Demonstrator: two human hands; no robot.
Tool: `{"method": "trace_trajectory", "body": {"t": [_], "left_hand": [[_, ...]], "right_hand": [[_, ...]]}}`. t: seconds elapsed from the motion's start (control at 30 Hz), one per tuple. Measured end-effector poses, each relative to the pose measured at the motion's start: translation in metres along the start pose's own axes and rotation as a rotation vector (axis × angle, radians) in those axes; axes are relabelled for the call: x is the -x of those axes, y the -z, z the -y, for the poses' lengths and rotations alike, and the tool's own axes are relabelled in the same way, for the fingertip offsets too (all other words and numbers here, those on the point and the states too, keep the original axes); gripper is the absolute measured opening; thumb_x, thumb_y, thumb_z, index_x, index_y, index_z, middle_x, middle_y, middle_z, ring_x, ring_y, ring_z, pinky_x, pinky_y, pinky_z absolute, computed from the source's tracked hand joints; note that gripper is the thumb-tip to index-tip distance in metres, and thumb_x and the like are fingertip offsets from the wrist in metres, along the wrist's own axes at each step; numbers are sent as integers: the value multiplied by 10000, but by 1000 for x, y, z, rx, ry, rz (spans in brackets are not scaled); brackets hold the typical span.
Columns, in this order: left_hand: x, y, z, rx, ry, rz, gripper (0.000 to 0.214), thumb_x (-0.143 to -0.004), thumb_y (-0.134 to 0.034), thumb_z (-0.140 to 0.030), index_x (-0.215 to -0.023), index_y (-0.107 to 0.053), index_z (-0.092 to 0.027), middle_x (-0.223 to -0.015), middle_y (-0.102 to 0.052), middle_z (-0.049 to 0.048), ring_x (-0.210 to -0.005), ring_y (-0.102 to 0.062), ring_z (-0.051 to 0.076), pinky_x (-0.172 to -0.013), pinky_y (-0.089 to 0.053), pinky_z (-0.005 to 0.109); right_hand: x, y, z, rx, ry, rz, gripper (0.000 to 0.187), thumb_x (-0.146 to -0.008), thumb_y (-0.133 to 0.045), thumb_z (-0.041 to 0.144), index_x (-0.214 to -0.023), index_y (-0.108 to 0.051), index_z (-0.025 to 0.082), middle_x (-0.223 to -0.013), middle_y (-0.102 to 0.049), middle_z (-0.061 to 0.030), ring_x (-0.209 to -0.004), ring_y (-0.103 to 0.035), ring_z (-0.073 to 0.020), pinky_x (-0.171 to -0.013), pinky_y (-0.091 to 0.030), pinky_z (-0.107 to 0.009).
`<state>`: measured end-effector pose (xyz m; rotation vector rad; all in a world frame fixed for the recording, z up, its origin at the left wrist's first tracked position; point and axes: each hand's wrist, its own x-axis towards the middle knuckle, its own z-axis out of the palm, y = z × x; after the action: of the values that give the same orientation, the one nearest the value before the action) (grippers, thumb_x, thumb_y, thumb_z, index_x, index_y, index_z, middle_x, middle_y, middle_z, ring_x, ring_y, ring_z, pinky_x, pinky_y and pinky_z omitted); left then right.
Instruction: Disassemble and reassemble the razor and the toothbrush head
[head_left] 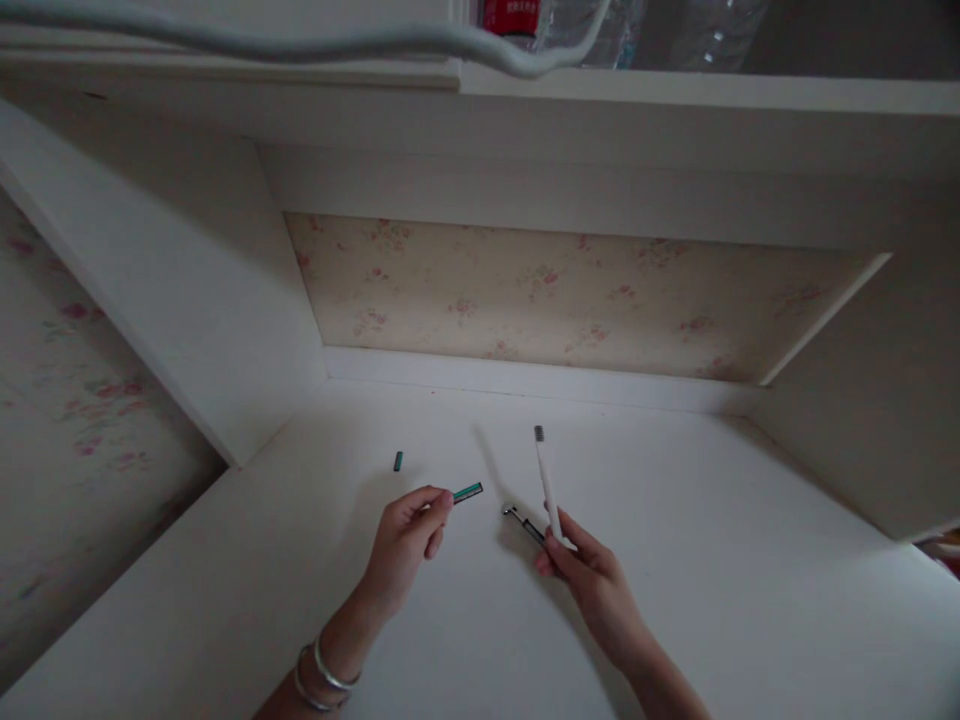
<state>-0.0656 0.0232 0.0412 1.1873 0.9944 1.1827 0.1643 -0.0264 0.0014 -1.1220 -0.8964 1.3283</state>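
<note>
My left hand (409, 540) pinches a short green pen part (468, 491) between thumb and fingertips, holding it just above the white desk (720, 560). My right hand (581, 565) is closed around a white pen barrel (546, 480) that points up and away. A dark pen piece with a metal tip (519, 519) also sticks out leftward from that hand. A small green cap (398, 461) lies alone on the desk, a little left of and beyond my left hand. Silver bracelets (322, 678) circle my left wrist.
The desk sits in a white alcove with a side panel (187, 300) on the left and floral wallpaper (555, 295) at the back. A shelf (675, 95) overhead carries clear bottles (600, 30) and a red-labelled one. A white cable (300, 42) hangs across the top.
</note>
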Motion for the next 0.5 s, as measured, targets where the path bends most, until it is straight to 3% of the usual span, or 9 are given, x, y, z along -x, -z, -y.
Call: {"method": "trace_trajectory", "body": {"t": [0.07, 0.17, 0.27, 0.5], "left_hand": [[0, -1, 0, -15, 7, 6, 313, -809, -587, -385, -608, -509, -157, -474, -360, -75, -407, -294, 48, -413, -203, 206], [-1, -1, 0, -32, 15, 6, 317, -808, -585, -399, -613, -517, -158, -489, -375, -70, -410, -305, 50, -417, -207, 209], [-3, -1, 2, -46, 29, -14, 328, -800, -587, -421, -611, -521, -160, -484, -379, -68, -412, -312, 56, -422, -217, 213], [-5, 0, 4, -54, 47, -53, 342, -775, -601, -459, -618, -544, -161, -478, -376, -70, -420, -314, 64, -424, -226, 214]], "right_hand": [[1, -4, 0, -59, -28, -20, 475, -784, -671, 397, -1195, -598, 170, -533, -511, 42, -508, -452, -105, -516, -373, -220], [2, -9, 1, -159, -47, -67, 349, -804, -641, 415, -1060, -644, 178, -527, -368, 73, -453, -301, -78, -428, -248, -203], [3, -13, 2, -215, -25, -93, 312, -819, -596, 476, -898, -655, 180, -604, -332, 62, -477, -273, -82, -427, -241, -215], [4, -12, 1, -147, -40, -74, 316, -828, -584, 482, -927, -641, 187, -577, -349, 62, -498, -301, -97, -484, -269, -213]]}}
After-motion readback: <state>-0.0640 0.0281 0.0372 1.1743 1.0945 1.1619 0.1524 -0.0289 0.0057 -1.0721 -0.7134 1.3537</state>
